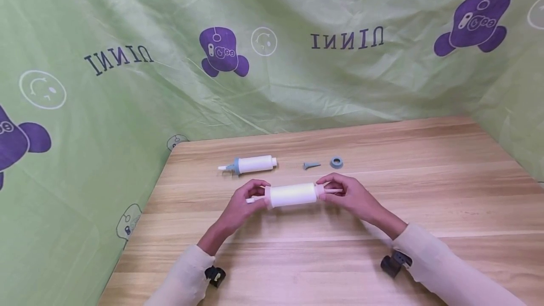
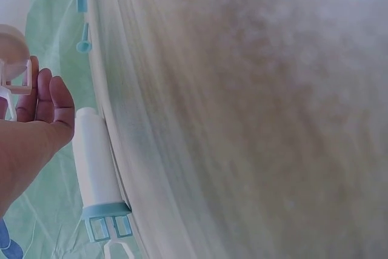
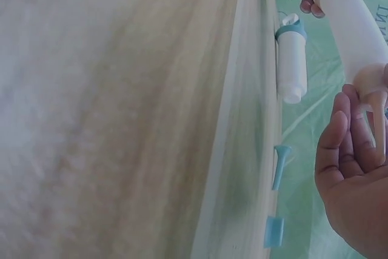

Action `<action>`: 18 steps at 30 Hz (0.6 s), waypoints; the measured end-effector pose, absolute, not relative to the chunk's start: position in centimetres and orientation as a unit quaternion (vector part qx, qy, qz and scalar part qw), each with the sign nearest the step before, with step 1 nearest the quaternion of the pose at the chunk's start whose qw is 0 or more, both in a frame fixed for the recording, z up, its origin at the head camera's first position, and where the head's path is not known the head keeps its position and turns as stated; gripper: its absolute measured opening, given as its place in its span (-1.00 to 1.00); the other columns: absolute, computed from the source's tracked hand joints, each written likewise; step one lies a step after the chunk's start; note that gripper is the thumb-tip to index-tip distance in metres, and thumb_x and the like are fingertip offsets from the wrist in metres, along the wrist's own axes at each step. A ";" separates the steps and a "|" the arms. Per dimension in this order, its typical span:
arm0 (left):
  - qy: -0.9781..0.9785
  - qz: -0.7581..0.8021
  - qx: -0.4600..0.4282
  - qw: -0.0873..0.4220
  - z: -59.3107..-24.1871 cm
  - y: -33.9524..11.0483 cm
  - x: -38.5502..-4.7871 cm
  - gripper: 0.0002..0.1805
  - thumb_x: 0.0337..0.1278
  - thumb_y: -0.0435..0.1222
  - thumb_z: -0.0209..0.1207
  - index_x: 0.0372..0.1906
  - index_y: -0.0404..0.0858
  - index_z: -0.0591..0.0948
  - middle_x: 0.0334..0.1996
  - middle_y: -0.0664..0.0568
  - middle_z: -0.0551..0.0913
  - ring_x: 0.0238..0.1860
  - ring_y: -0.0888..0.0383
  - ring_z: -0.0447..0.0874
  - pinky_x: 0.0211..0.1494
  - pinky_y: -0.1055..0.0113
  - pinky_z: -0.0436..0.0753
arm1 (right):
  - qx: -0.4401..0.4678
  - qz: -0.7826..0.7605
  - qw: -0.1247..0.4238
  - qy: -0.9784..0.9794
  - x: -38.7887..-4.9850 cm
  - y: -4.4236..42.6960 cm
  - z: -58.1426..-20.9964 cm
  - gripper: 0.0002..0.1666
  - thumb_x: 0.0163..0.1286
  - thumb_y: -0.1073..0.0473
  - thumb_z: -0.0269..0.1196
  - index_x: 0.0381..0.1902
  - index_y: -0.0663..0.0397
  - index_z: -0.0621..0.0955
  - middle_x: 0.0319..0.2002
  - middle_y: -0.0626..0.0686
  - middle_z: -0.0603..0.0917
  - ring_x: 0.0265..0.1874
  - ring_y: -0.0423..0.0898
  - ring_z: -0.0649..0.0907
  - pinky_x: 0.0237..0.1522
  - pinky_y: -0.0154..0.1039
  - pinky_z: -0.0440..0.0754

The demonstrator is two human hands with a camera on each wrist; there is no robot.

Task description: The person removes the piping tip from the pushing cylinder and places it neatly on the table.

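A white syringe-like tube with pink ends is held level between both hands above the table. My left hand grips its left end at the pink collar, where a white handle sticks out. The right hand pinches the right end around the pink cap; a slim pale pink nozzle runs between its fingers toward the palm. In the left wrist view the pink cage-like end shows by the fingertips, while the thumb is largely hidden.
Behind the hands lies a second white tube with a blue collar and white handle. To its right lie a blue nozzle and a blue ring cap. The wooden table meets a green printed curtain behind.
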State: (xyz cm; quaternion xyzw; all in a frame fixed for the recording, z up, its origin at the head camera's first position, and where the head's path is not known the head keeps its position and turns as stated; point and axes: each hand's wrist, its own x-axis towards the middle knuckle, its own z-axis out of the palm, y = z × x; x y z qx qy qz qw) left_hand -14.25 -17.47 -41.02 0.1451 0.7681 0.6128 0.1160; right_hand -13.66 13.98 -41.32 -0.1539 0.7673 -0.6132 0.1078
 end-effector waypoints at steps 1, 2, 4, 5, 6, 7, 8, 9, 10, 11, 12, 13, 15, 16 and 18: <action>0.769 0.612 0.144 0.115 -41.0 -17.5 -14.2 -0.62 0.23 -0.41 0.29 0.13 -0.37 0.53 -0.08 -0.15 0.63 -0.03 -0.01 0.58 -0.04 0.29 0.60 | -0.152 -0.612 0.108 0.769 -13.7 14.0 -41.3 -0.58 0.36 0.20 0.36 0.12 0.26 0.58 -0.09 0.21 0.72 -0.12 0.02 0.71 -0.16 -0.24 0.65; 0.769 0.612 0.144 0.114 -41.0 -17.5 -14.2 -0.62 0.23 -0.41 0.29 0.13 -0.37 0.53 -0.08 -0.15 0.63 -0.03 -0.01 0.58 -0.04 0.29 0.60 | -0.149 -0.610 0.108 0.771 -13.6 14.0 -41.3 -0.58 0.38 0.18 0.35 0.12 0.26 0.58 -0.09 0.19 0.72 -0.12 0.01 0.71 -0.17 -0.23 0.65; 0.770 0.612 0.144 0.113 -41.1 -17.5 -14.3 -0.62 0.23 -0.41 0.29 0.12 -0.37 0.53 -0.08 -0.15 0.63 -0.03 -0.01 0.58 -0.05 0.29 0.60 | -0.146 -0.604 0.107 0.776 -13.6 14.1 -41.2 -0.58 0.41 0.16 0.32 0.14 0.26 0.57 -0.09 0.17 0.72 -0.13 0.00 0.71 -0.19 -0.20 0.64; 0.770 0.611 0.146 0.112 -41.1 -17.4 -14.3 -0.62 0.23 -0.41 0.29 0.13 -0.37 0.53 -0.08 -0.15 0.64 -0.03 -0.01 0.58 -0.05 0.29 0.60 | -0.145 -0.601 0.106 0.778 -13.6 14.2 -41.2 -0.58 0.43 0.14 0.30 0.14 0.27 0.57 -0.09 0.16 0.73 -0.13 -0.01 0.71 -0.20 -0.17 0.64; 0.770 0.611 0.147 0.112 -41.1 -17.4 -14.3 -0.62 0.23 -0.41 0.29 0.13 -0.37 0.53 -0.07 -0.15 0.64 -0.02 -0.01 0.58 -0.05 0.29 0.60 | -0.144 -0.600 0.104 0.780 -13.5 14.2 -41.2 -0.58 0.45 0.14 0.28 0.14 0.28 0.57 -0.10 0.15 0.73 -0.15 -0.01 0.71 -0.20 -0.15 0.64; 0.770 0.610 0.149 0.113 -41.1 -17.4 -14.3 -0.62 0.23 -0.41 0.29 0.13 -0.37 0.53 -0.07 -0.15 0.64 -0.02 -0.01 0.58 -0.05 0.29 0.60 | -0.143 -0.599 0.102 0.781 -13.5 14.2 -41.2 -0.59 0.46 0.13 0.27 0.13 0.29 0.57 -0.11 0.15 0.73 -0.16 -0.02 0.71 -0.20 -0.13 0.65; 0.770 0.610 0.150 0.113 -41.1 -17.4 -14.3 -0.62 0.23 -0.40 0.29 0.13 -0.36 0.53 -0.06 -0.15 0.64 -0.01 -0.01 0.58 -0.05 0.29 0.60 | -0.143 -0.600 0.101 0.780 -13.5 14.2 -41.2 -0.60 0.46 0.13 0.26 0.12 0.30 0.57 -0.12 0.15 0.73 -0.16 -0.02 0.71 -0.19 -0.11 0.66; 0.770 0.609 0.151 0.113 -41.1 -17.3 -14.4 -0.62 0.23 -0.40 0.29 0.13 -0.36 0.53 -0.06 -0.15 0.63 -0.01 -0.01 0.58 -0.05 0.29 0.61 | -0.144 -0.600 0.101 0.780 -13.5 14.2 -41.1 -0.60 0.47 0.13 0.26 0.11 0.31 0.57 -0.12 0.14 0.72 -0.16 -0.03 0.71 -0.17 -0.09 0.67; 0.770 0.610 0.152 0.114 -41.1 -17.3 -14.4 -0.61 0.23 -0.40 0.29 0.13 -0.36 0.53 -0.05 -0.15 0.63 -0.01 -0.01 0.58 -0.05 0.29 0.61 | -0.143 -0.602 0.101 0.779 -13.5 14.2 -41.2 -0.61 0.46 0.13 0.27 0.10 0.31 0.58 -0.13 0.14 0.72 -0.16 -0.03 0.71 -0.15 -0.07 0.67; 0.768 0.611 0.153 0.115 -41.1 -17.3 -14.4 -0.61 0.23 -0.40 0.28 0.13 -0.36 0.53 -0.05 -0.15 0.63 0.00 -0.01 0.58 -0.05 0.29 0.61 | -0.141 -0.603 0.102 0.779 -13.5 14.2 -41.1 -0.62 0.46 0.13 0.27 0.08 0.31 0.58 -0.14 0.13 0.73 -0.16 -0.03 0.71 -0.14 -0.06 0.67; 0.767 0.612 0.153 0.116 -41.0 -17.3 -14.4 -0.61 0.23 -0.41 0.28 0.13 -0.37 0.53 -0.05 -0.15 0.63 0.00 -0.01 0.58 -0.04 0.29 0.62 | -0.140 -0.602 0.101 0.780 -13.5 14.1 -41.1 -0.62 0.45 0.14 0.29 0.07 0.30 0.59 -0.15 0.12 0.73 -0.16 -0.03 0.71 -0.13 -0.06 0.67; 0.766 0.614 0.153 0.116 -41.0 -17.2 -14.3 -0.61 0.22 -0.41 0.28 0.13 -0.37 0.52 -0.05 -0.16 0.63 0.00 -0.01 0.58 -0.04 0.30 0.62 | -0.138 -0.602 0.100 0.780 -13.5 14.1 -41.1 -0.63 0.43 0.14 0.30 0.06 0.28 0.60 -0.16 0.12 0.73 -0.16 -0.03 0.71 -0.13 -0.06 0.67; 0.763 0.617 0.154 0.118 -41.0 -17.2 -14.3 -0.61 0.22 -0.42 0.28 0.13 -0.38 0.52 -0.05 -0.16 0.63 0.00 -0.02 0.58 -0.03 0.30 0.62 | -0.141 -0.599 0.097 0.782 -13.5 14.2 -41.1 -0.64 0.42 0.15 0.31 0.05 0.28 0.60 -0.18 0.11 0.73 -0.17 -0.03 0.71 -0.14 -0.11 0.66; 0.762 0.618 0.154 0.118 -40.9 -17.2 -14.3 -0.61 0.22 -0.43 0.28 0.13 -0.38 0.52 -0.05 -0.17 0.63 0.00 -0.02 0.58 -0.03 0.29 0.62 | -0.141 -0.600 0.094 0.782 -13.5 14.2 -41.1 -0.65 0.41 0.16 0.32 0.05 0.27 0.61 -0.19 0.10 0.73 -0.17 -0.03 0.70 -0.15 -0.15 0.66; 0.761 0.619 0.154 0.119 -40.9 -17.2 -14.3 -0.61 0.21 -0.43 0.28 0.13 -0.38 0.52 -0.05 -0.16 0.63 0.00 -0.01 0.58 -0.03 0.30 0.62 | -0.143 -0.598 0.088 0.784 -13.5 14.2 -41.0 -0.65 0.39 0.18 0.33 0.04 0.27 0.61 -0.20 0.10 0.73 -0.18 -0.03 0.69 -0.18 -0.22 0.64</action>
